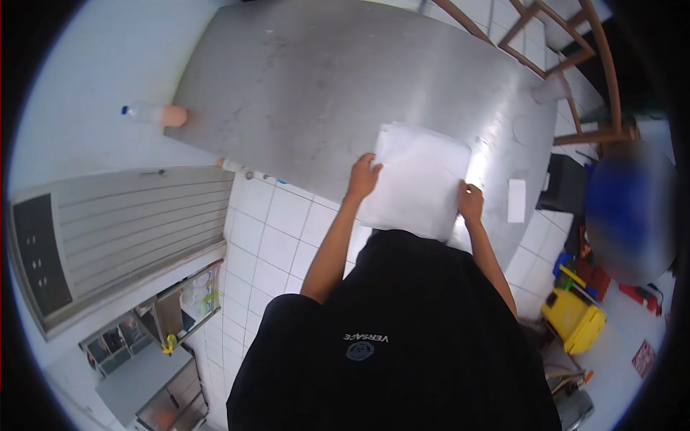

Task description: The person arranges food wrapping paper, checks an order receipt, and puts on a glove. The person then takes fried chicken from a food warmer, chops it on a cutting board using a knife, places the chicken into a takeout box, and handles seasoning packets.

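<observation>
A white, flat, roughly square sheet or packet (417, 179) lies on the metal table (309, 86), its near edge reaching the table's front edge by the black shirt. My left hand (365, 174) rests at its left edge, the fingers curled over the border. At the right edge, my right hand (470, 201) has its fingers bent together against the sheet's side. Whether the sheet is one layer or several cannot be made out. To the right lies a small white rectangular card (516, 201).
A bottle with orange contents (172, 116) stands at the table's left corner. At the far right corner is a blurred translucent cup (551, 89). Brown wooden frames (611, 65) rise beyond it. A large blurred blue object (629, 208) and a yellow bin (575, 320) are at right.
</observation>
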Demonstrator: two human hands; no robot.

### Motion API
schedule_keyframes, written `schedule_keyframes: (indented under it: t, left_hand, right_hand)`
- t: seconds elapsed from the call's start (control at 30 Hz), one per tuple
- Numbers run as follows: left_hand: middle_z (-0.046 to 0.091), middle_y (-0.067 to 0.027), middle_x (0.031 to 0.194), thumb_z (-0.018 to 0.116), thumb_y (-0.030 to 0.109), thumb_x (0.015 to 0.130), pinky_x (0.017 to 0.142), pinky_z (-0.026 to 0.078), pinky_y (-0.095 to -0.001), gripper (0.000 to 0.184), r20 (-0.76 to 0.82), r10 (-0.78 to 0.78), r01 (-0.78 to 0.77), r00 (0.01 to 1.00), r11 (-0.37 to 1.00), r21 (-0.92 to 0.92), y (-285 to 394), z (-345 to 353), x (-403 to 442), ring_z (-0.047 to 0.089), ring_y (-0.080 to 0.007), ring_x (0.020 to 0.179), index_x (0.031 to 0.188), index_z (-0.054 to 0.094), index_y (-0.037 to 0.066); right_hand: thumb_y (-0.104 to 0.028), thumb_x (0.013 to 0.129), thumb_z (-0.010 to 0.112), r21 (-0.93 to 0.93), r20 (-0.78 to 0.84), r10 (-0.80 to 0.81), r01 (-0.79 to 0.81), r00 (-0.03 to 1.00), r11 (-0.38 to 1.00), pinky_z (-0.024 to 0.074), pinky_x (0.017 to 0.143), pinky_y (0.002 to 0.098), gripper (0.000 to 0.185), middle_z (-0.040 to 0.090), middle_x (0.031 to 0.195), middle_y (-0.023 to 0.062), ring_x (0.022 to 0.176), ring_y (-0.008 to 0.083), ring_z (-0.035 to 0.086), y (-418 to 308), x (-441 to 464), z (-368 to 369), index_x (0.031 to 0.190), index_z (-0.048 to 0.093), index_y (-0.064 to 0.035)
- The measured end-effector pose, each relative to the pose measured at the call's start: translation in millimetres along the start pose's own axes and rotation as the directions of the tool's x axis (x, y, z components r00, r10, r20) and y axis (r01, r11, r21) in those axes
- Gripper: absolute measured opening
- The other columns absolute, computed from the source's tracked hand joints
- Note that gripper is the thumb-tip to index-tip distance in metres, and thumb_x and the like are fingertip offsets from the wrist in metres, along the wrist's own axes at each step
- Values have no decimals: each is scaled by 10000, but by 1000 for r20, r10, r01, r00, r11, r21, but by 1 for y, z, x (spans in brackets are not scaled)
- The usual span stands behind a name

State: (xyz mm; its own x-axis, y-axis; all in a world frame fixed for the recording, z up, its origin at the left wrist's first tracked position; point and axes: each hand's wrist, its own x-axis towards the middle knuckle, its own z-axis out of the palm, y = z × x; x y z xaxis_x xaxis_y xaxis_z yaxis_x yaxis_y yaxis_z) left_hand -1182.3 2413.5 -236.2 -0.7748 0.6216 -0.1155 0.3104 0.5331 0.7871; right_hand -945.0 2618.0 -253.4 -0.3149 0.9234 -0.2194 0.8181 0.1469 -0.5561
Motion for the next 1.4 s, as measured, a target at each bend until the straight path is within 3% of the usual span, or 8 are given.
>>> schedule_keyframes:
  t: [0.07, 0.23, 0.43, 0.73, 0.83, 1.03, 1.17, 1.4]
  left_hand:
    - [626, -225, 1080, 683, 140, 817, 904, 468, -402, 393, 92, -85, 94, 992, 991, -94, 6, -6, 2, 598, -369, 1035, 1149, 562, -32]
    - [592, -238, 1135, 695, 148, 777, 959, 441, -417, 453, -86, -26, 22, 996, 999, -42, 20, 9, -6, 561, -383, 1097, 1165, 547, -34]
    - [617, -216, 1118, 658, 48, 758, 948, 447, -385, 415, -97, -82, 77, 992, 996, -55, 21, 6, 8, 586, -359, 1075, 1155, 567, -30]
    - [497, -200, 1329, 734, 139, 739, 1073, 318, -434, 634, -254, 47, 45, 966, 938, 343, 12, -31, 33, 440, -349, 1258, 1306, 477, 19]
    - [372, -191, 1443, 763, 246, 742, 1113, 224, -512, 747, -127, 231, -162, 965, 900, 405, 54, -18, 14, 290, -383, 1361, 1372, 415, 47]
    - [154, -201, 1562, 504, 638, 847, 1093, 74, -664, 840, 323, 421, -526, 848, 594, 609, 58, 47, -37, 97, -412, 1440, 1478, 325, 113]
    - [143, -210, 1562, 502, 630, 854, 1093, 34, -667, 847, 456, 246, -501, 855, 620, 604, 94, 32, -36, 79, -409, 1444, 1483, 307, 96]
    - [137, -220, 1560, 516, 608, 859, 1101, 13, -656, 836, 370, 540, -651, 756, 559, 514, 128, 23, 13, 68, -406, 1447, 1489, 297, 104]
  right_hand:
    - [-355, 907, 564, 19, 59, -38, 37, 998, 999, 502, 752, 453, 359, 679, 834, 228, 816, 389, 660, -16, -7, -12, 904, 664, -9]
    - [-162, 862, 585, -33, 104, -106, 110, 989, 993, 488, 782, 502, 413, 647, 876, 256, 865, 401, 634, -11, -16, -4, 1211, 415, -21]
    - [-71, 807, 518, -40, 233, -65, 76, 970, 996, 459, 874, 512, 451, 517, 1108, 299, 988, 483, 549, -37, -31, -17, 1229, 377, 4]
    - [-147, 812, 580, 160, 126, -161, 141, 979, 977, 499, 738, 429, 264, 652, 826, 166, 804, 342, 641, -16, -22, -20, 1056, 574, -47]
    - [-141, 829, 561, 143, 135, -39, 20, 990, 990, 471, 869, 472, 263, 629, 1011, 246, 994, 405, 595, -6, -20, -46, 1069, 555, -33]
    - [-123, 839, 557, 264, 65, 51, -66, 997, 962, 503, 801, 441, 214, 658, 874, 218, 878, 386, 639, 21, -49, -61, 1024, 607, -26]
    - [-161, 852, 579, 373, -31, 134, -113, 990, 921, 510, 766, 397, 214, 663, 843, 189, 831, 343, 651, 20, -79, -59, 1031, 615, -47]
    - [-148, 882, 580, 449, -227, 225, -103, 948, 888, 486, 645, 325, 163, 624, 731, 99, 666, 174, 589, 44, -134, -57, 993, 623, -37]
